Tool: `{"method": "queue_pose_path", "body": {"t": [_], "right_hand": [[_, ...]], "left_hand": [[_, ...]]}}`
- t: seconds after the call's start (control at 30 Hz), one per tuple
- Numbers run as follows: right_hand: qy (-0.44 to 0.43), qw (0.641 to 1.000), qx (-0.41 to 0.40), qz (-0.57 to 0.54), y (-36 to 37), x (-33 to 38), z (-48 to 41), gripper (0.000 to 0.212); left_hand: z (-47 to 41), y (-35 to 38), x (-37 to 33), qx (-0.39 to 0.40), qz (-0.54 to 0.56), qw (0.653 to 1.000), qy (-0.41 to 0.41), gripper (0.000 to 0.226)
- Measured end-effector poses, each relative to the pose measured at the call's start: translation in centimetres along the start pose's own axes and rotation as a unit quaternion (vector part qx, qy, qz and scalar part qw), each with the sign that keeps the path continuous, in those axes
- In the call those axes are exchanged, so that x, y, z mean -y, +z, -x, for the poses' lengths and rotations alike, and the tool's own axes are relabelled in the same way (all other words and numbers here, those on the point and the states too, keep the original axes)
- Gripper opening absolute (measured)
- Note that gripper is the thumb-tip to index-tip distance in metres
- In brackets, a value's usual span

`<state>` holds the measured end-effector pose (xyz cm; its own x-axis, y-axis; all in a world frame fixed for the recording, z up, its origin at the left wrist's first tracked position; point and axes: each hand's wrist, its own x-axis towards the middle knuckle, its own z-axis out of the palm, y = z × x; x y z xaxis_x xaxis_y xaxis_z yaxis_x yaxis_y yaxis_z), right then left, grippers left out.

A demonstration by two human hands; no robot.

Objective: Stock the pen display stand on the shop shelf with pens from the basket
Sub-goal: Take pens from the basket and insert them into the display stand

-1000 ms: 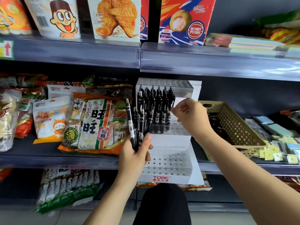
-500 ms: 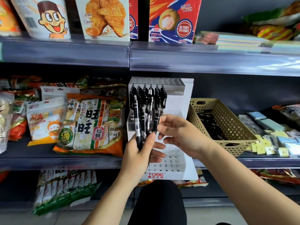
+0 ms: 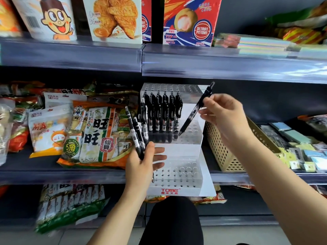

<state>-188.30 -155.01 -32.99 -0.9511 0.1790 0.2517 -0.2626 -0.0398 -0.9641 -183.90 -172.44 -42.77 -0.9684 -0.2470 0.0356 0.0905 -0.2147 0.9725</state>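
A person is stocking a tiered pen display stand on a shop shelf. The right hand is pinching a single black pen between thumb and fingers, tilting it tip-down so the point is hovering just above an open hole on the stand's middle tier. The left hand is gripping a bundle of black pens beside the stand's left edge, its thumb clamping them against the palm.

The job appears to be in its early stages. A row of pens is standing upright along the left part of the middle tier, while the holes to its right, the whole bottom tier and, as far as can be seen, the top tier are showing no pens. The beige perforated basket is sitting just beside the stand on the right, its contents mostly hidden behind the right arm.

Snack packets are crowding the shelf on the left, small stationery packs are lying to the right of the basket, and printed snack boxes are lining the shelf above.
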Motion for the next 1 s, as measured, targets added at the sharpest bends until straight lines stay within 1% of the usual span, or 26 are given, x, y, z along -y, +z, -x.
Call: {"method": "queue_pose_path", "body": {"t": [0.07, 0.13, 0.2, 0.3, 0.4, 0.5, 0.6, 0.7, 0.77, 0.87, 1.0], "right_hand": [[-0.053, 0.997, -0.038, 0.044, 0.3, -0.1, -0.6, 0.010], [-0.090, 0.991, -0.052, 0.089, 1.0, -0.5, -0.9, 0.008], [-0.109, 0.985, -0.051, 0.126, 1.6, -0.8, -0.9, 0.003], [-0.115, 0.981, -0.045, 0.152, 2.3, -1.1, -1.1, 0.004], [-0.111, 0.978, -0.041, 0.171, 2.6, -1.6, -1.3, 0.013], [-0.099, 0.974, -0.032, 0.200, 2.8, -2.3, -1.5, 0.006], [-0.087, 0.966, -0.017, 0.244, 3.0, -3.1, -1.7, 0.008], [-0.076, 0.955, -0.004, 0.288, 3.0, -3.6, -1.6, 0.006], [-0.068, 0.948, 0.003, 0.311, 3.1, -3.9, -1.5, 0.012], [-0.059, 0.948, 0.001, 0.312, 3.1, -4.1, -1.4, 0.020], [-0.050, 0.951, -0.001, 0.306, 3.0, -4.5, -1.4, 0.010]], "left_hand": [[0.0, -0.1, 0.1, -0.007, -0.020, 1.000, 0.011, 0.015], [0.0, 0.0, 0.1, -0.005, -0.028, 0.999, 0.018, 0.015], [-0.1, 0.0, 0.2, -0.004, -0.040, 0.999, 0.026, 0.017], [-0.2, -0.2, 0.2, -0.005, -0.047, 0.998, 0.029, 0.018], [-0.4, -0.5, 0.1, 0.003, -0.060, 0.998, 0.023, 0.020], [-0.6, -0.7, 0.0, 0.004, -0.069, 0.997, 0.018, 0.021], [-0.7, -0.8, -0.1, -0.007, -0.076, 0.997, 0.025, 0.027], [-0.8, -0.9, -0.3, -0.007, -0.070, 0.997, 0.025, 0.028], [-0.8, -0.9, -0.4, -0.008, -0.068, 0.997, 0.021, 0.027], [-0.7, -0.9, -0.4, -0.007, -0.068, 0.997, 0.023, 0.023], [-0.5, -0.8, -0.3, 0.004, -0.065, 0.997, 0.034, 0.017]]}}
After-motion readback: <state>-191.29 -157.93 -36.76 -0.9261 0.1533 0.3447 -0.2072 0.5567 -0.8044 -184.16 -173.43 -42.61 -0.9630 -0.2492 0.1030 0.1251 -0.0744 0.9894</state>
